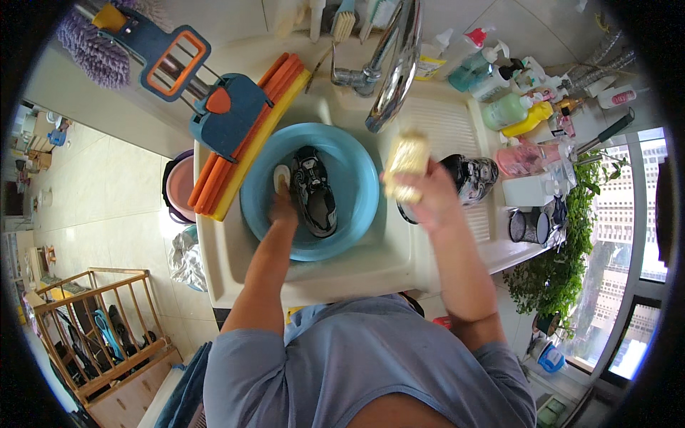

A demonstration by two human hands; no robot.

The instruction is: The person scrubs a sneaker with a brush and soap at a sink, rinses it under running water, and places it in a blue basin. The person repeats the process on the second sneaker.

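A light-blue plastic basin point(365, 198) stands in the white sink point(227, 251). In it lies a black shoe point(316, 184) with white patterning, its opening towards me. My left hand point(283, 207) is inside the basin at the shoe's left side, with its fingers on a small white oval object point(281, 177), whose kind I cannot make out. My right hand point(436, 198) is raised right of the basin, gripping a pale yellow block point(406, 163) that is blurred, perhaps a sponge or brush. Behind that hand, a second patterned black shoe point(473, 176) rests on the ribbed drainboard point(447, 125), partly hidden.
A chrome faucet point(393, 80) arches over the sink's back. A sponge mop point(235, 120) with orange and yellow edges leans across the left rim, overhanging the basin. Several pump bottles point(505, 112) and a black mesh cup point(527, 226) line the right side. Brushes point(343, 24) stand behind.
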